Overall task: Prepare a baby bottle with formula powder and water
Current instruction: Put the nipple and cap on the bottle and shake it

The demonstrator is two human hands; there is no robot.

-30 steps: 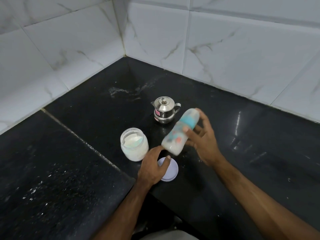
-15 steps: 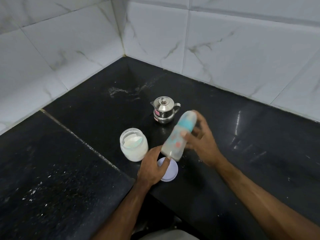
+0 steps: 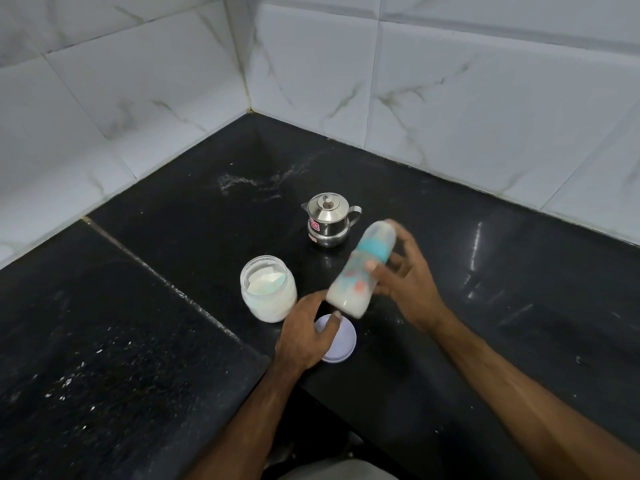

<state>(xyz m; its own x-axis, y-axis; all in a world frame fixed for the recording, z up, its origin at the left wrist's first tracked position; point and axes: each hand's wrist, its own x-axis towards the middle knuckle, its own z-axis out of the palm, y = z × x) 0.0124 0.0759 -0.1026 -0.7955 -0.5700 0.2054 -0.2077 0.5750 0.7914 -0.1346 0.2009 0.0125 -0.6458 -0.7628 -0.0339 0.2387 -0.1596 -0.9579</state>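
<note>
Head view, left to right: an open, clear plastic jar of white formula powder (image 3: 268,293) stands on the black stone surface (image 3: 138,341). Just right of it the left hand (image 3: 304,336) rests on a round lilac lid (image 3: 341,341), fingers loosely curved, gripping nothing. Behind stands a small lidded steel pot (image 3: 328,219). The right hand (image 3: 405,278) grips a tilted, blurred baby bottle with teal collar (image 3: 360,270), milky liquid in its base, above the lid.

The bottle (image 3: 360,271) was whitish with a teal band and blurred, perhaps red, prints; the lid (image 3: 341,341) lilac; the worktop (image 3: 173,237) black.
</note>
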